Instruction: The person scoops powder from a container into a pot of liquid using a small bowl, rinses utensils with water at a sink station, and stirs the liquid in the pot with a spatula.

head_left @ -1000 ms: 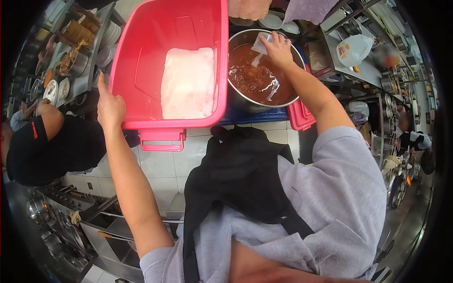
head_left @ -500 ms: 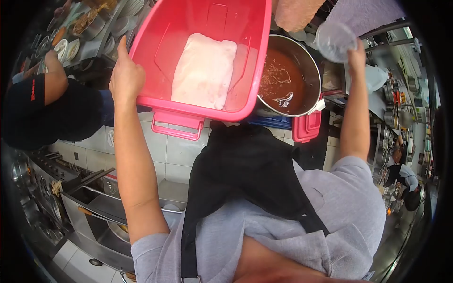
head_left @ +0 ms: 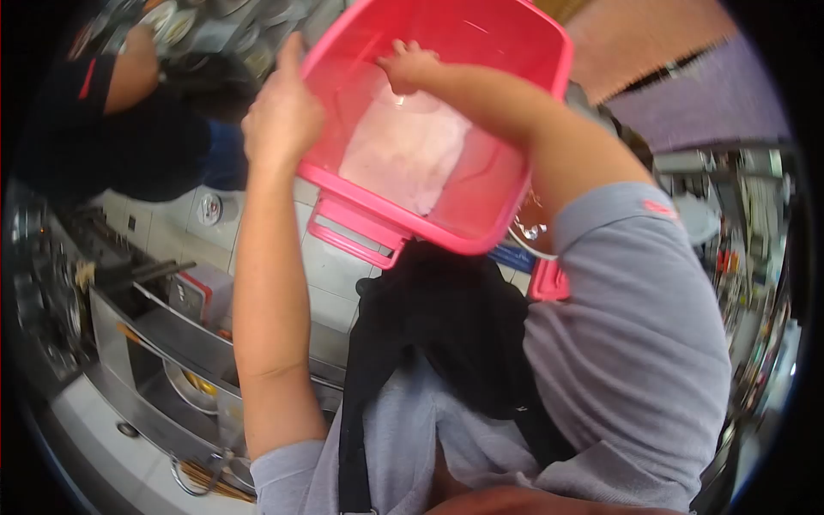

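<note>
My left hand (head_left: pixel 285 120) grips the left rim of a pink plastic bin (head_left: pixel 365 206), which is tilted. A pale, whitish slab (head_left: pixel 395 159) with soft edges lies on the bin's floor. My right hand (head_left: pixel 410 67) reaches across into the bin, over the slab's far end. Beneath its fingers is a clear plastic bowl (head_left: pixel 402 100), faint and partly blurred, which the hand appears to hold. My right arm hides much of the pot of reddish-brown sauce (head_left: pixel 530 215) beside the bin.
A co-worker in a dark shirt (head_left: pixel 94 146) stands at the left by dishes. Below is a metal counter unit (head_left: pixel 163 335) with a pan (head_left: pixel 193 386) inside. A pink lid (head_left: pixel 548 281) shows near the pot. Tiled floor (head_left: pixel 330 283) lies below the bin.
My right hand has swung from beyond the pot at the right into the bin with the clear bowl. The bin has shifted right and down in view and turned slightly.
</note>
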A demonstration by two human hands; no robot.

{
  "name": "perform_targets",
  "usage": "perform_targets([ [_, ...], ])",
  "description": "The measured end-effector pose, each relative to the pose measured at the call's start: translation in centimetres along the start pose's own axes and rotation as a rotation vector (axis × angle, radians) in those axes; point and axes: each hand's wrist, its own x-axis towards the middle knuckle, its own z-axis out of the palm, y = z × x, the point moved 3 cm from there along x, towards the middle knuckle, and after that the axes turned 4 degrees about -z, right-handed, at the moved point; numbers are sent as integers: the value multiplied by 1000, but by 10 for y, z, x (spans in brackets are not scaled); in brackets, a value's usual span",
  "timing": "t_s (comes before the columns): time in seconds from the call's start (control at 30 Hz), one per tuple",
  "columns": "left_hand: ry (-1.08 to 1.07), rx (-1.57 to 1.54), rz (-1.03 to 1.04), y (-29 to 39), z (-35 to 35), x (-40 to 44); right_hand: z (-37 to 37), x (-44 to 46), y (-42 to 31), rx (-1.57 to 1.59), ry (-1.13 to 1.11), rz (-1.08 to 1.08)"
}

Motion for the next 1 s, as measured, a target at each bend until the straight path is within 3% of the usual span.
perform_targets([
  [0.1, 89, -50, 53, -7, 2, -1, 75, 35, -24, -79, 162, 38],
  [0.17, 69, 2, 32, -2, -4, -6, 149, 59, -22, 142, 320, 60],
  [0.23, 74, -21, 31, -4, -3, -4, 164, 46, -54, -13, 88, 154],
  [0.37, 75, -35, 20, -6, 1, -7, 178, 27, -96, 39, -31, 275],
  [0.6, 105, -75, 12, -7, 2, -10, 171, 29, -98, 544, -243, 457],
  [0.67, 116, -77, 12, -9, -2, -7, 172, 32, -106, 595, -364, 324],
  [0.7, 101, -60, 10, -8, -2, -8, 191, 41, -109, 594, -372, 325],
  [0.77, 85, -58, 19, -3, 1, -8, 246, 74, -105, 487, -353, 100],
  [0.93, 86, -29, 28, 0, 0, -9, 215, 79, -116, 479, -545, -103],
  [1.0, 78, -34, 13, 0, 1, -9, 203, 72, -116, 684, -622, -129],
])
